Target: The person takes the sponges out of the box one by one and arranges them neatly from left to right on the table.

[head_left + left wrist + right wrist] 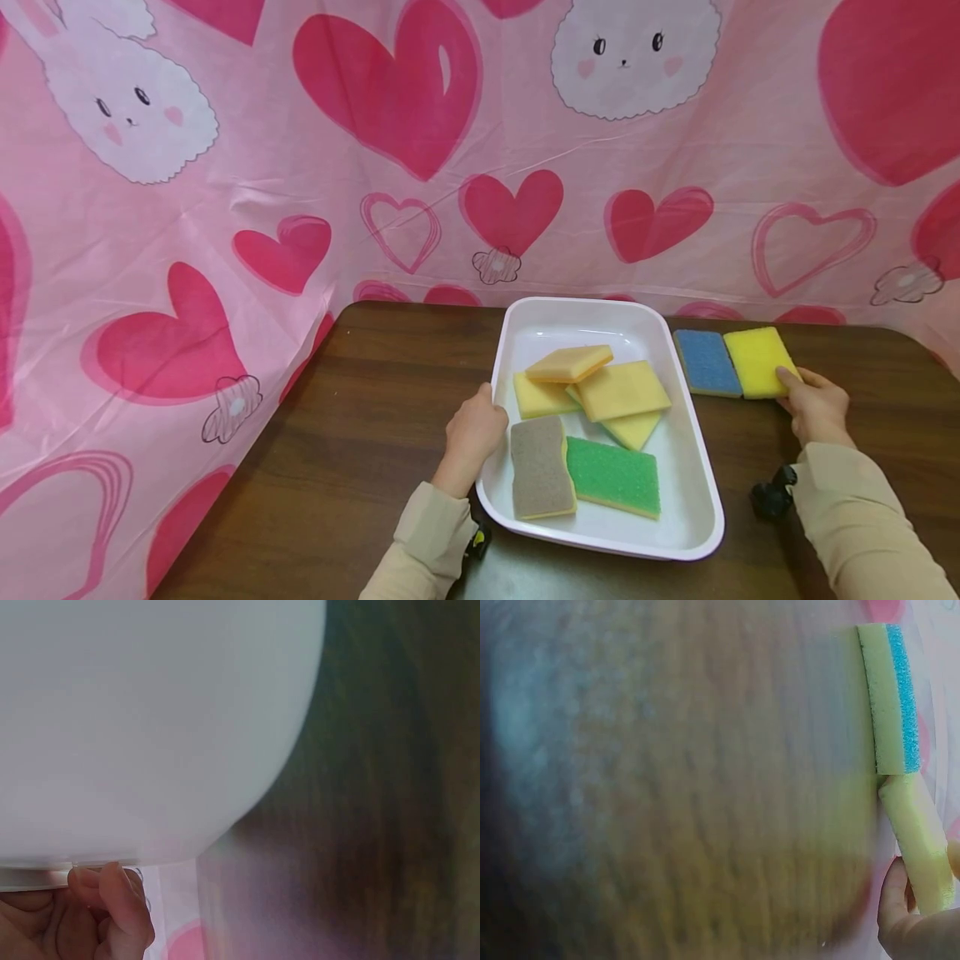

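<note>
Yellow sponge (759, 361) in my right hand (821, 410), right of the white tray (681, 504).
I pinch its right edge; its long axis runs away from me, left edge beside 1 blue sponge (707, 363); my left hand (476, 429), farther off, grips the tray's left rim.

The rectangular foam sponge (753, 360) is bright yellow on top; the scouring sponge (707, 362) beside it is blue over pale yellow foam. The rounded-corner plastic tray (690, 500) is plain white and holds pale yellow foam sponges (622, 390), a green-topped rectangular sponge (615, 475) and a wavy-sided sponge (538, 467), grey-brown over yellow. The surface (375, 400) is dark brown wood grain. The pink cloth backdrop (330, 192) bears crimson hearts (513, 212), some only outlined, and white animal heads (637, 87) with pink cheeks. The fabric sleeves (862, 508) are beige.
</note>
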The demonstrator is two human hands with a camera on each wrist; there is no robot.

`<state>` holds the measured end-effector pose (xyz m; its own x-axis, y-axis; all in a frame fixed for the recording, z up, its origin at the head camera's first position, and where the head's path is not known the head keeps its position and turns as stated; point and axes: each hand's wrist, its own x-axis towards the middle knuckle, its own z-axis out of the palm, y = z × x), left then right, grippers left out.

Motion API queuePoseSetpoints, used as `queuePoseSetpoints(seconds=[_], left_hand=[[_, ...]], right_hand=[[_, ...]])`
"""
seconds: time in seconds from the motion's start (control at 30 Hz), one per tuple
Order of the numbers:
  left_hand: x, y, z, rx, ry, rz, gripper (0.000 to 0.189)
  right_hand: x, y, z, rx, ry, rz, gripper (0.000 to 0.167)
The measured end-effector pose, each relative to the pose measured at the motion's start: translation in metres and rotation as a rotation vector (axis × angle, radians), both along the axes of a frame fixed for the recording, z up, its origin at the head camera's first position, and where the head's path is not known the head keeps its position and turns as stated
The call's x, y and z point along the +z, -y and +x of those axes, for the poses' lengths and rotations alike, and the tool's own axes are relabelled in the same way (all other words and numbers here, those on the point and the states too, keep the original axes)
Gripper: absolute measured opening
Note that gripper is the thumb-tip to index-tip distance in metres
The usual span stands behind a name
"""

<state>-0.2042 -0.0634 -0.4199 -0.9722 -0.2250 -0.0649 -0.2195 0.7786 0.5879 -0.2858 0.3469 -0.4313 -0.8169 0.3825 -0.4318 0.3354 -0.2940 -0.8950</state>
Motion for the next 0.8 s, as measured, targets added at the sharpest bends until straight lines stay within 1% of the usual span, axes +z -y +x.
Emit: queuePoseSetpoints(seconds=[0.07,0.13,0.17,0.27,0.37,0.4,0.57,0.8], left_hand=[[-0.0001,0.0001,0.0001,0.000,-0.003,0.000,0.033],[-0.0005,0.0001,-0.0001,-0.001,-0.002,0.000,0.034],[-0.0006,0.0001,-0.0002,-0.001,-0.001,0.000,0.034],[-0.0007,-0.0001,-0.0003,-0.001,0.001,-0.002,0.035],[-0.0004,0.0000,-0.0004,-0.001,0.002,0.002,0.036],[-0.0003,0.0000,-0.0003,-0.002,0.003,0.003,0.036],[-0.0002,0.0001,-0.0005,-0.004,0.008,0.007,0.038],[0.0002,0.0003,-0.0010,-0.008,0.009,0.003,0.038]], right_hand=[[0.0000,-0.0003,-0.0007,0.012,0.016,0.024,0.083],[-0.0002,-0.0013,-0.0014,0.044,0.036,0.082,0.086],[-0.0003,-0.0017,-0.0017,0.065,0.048,0.133,0.086],[-0.0012,-0.0006,-0.0020,0.143,0.071,0.347,0.081],[-0.0014,0.0022,-0.0018,0.185,0.077,0.536,0.075],[-0.0010,0.0034,-0.0014,0.196,0.077,0.580,0.074],[0.0016,0.0064,0.0016,0.231,0.078,0.661,0.073],[0.0039,0.0057,0.0057,0.271,0.111,0.700,0.074]])
